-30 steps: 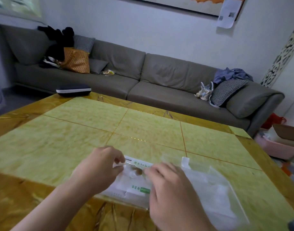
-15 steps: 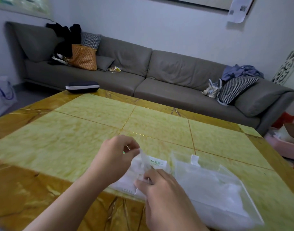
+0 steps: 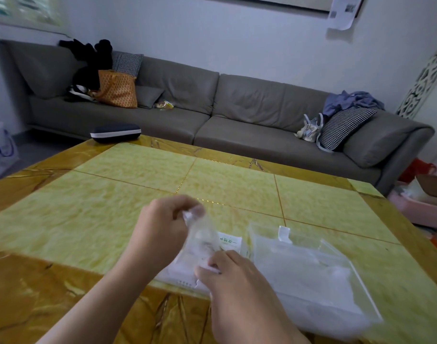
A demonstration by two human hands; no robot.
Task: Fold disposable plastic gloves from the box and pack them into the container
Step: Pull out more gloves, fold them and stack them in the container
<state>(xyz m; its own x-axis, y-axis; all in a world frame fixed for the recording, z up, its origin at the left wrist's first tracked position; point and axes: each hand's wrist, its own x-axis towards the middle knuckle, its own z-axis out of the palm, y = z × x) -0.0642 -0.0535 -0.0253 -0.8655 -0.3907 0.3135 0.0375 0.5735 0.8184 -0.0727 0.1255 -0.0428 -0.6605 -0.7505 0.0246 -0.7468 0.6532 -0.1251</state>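
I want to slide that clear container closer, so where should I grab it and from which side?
Judging by its shape, grip the clear container by its low far rim near the upright tab, coming from above on the right. The right hand and the glove box crowd its left side.

left hand (image 3: pixel 162 229): bare, no glove, no ring
right hand (image 3: pixel 239 281): bare
forearms: bare, no sleeves visible

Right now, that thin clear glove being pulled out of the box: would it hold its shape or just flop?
Probably flop: the glove hangs crumpled and stretched from the left hand, which pinches its top. It looks very light, a see-through film. It may cling or slip, so the right hand pressing the box likely keeps the box from lifting.
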